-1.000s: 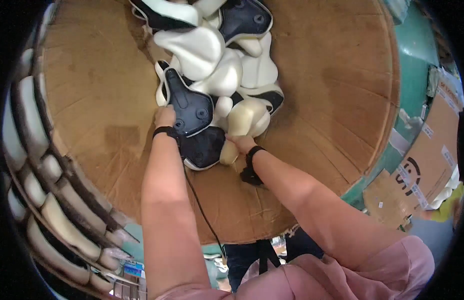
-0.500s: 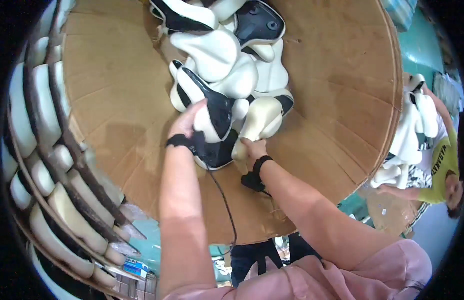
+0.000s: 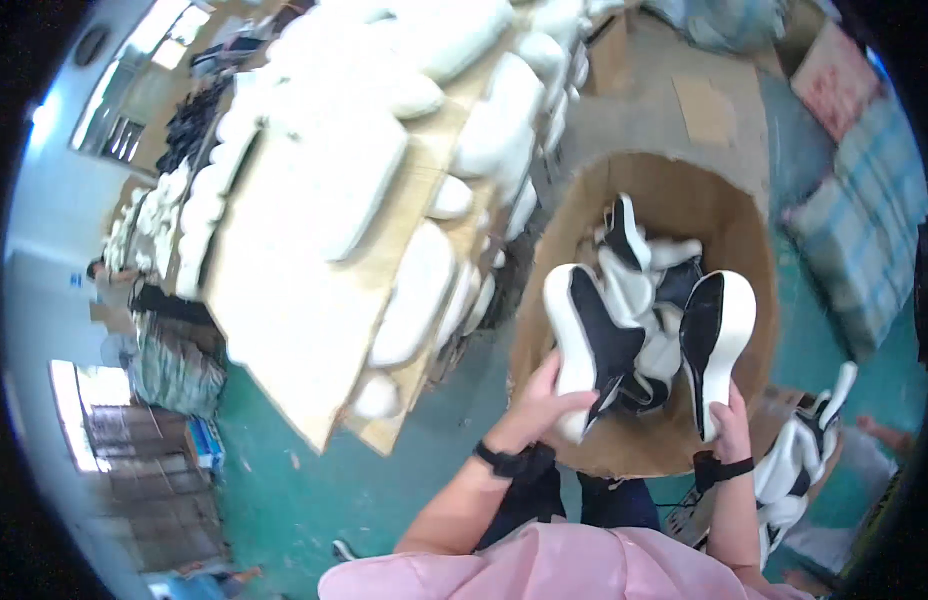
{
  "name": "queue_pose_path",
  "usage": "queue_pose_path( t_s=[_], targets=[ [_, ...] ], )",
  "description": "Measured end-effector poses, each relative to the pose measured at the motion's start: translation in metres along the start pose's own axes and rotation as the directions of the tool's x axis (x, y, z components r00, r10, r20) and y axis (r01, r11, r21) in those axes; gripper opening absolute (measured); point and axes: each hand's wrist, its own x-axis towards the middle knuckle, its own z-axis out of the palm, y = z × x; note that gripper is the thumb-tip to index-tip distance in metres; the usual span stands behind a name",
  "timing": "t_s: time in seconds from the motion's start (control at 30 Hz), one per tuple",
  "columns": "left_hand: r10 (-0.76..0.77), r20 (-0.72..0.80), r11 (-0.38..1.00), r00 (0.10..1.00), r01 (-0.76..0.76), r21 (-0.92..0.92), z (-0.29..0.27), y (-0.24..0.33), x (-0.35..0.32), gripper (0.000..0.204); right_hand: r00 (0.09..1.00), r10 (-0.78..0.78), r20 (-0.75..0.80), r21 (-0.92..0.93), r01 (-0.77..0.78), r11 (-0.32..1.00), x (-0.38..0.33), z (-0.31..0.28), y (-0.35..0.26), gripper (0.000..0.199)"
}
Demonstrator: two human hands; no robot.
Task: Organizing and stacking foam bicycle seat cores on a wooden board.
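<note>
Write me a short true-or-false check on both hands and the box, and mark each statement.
1. The left hand grips a saddle. True.
2. The right hand is empty. False: it holds another saddle.
3. More saddles lie in the box. True.
4. The plaid bundle is left of the box. False: it is to the right.
5. A black band is on the left wrist. True.
6. The floor is red. False: it is green.
</note>
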Motion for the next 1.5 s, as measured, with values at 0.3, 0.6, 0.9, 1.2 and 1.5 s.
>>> queue_pose_path(
  t_s=[0.3,0.6,0.9,1.2,1.5],
  targets=[
    [0.632,-0.450,0.745,0.632,-0.335,0.576,-0.029,0.223,-0.281,0.065,0.681,-0.515,0.520,-0.176,0.676,0.716,-0.050,0.162,-0.225,0.073],
    [0.907,-0.361,0.408,0.214,-0.246,0.879,-0.220,0.244,-0.308,0.070,0.184,-0.577,0.796,-0.176,0.982,0.069,-0.070,0.435,-0.173,0.076],
    [0.844,0.066,-0.096,0.531,0.028,0.995,-0.298,0.254,-0.280,0.077,0.331,-0.479,0.813,-0.483,0.843,-0.236,0.000,0.533,-0.134,0.067],
    [0.681,0.215,-0.301,0.700,-0.001,0.954,-0.264,0.230,-0.255,0.070,0.325,-0.526,0.786,-0.466,0.871,-0.157,0.005,0.523,-0.138,0.051],
    [0.550,0.134,-0.234,0.824,-0.002,0.972,-0.224,0.233,-0.242,0.080,0.395,-0.663,0.636,-0.471,0.879,0.072,-0.034,0.452,-0.147,0.044]
  ],
)
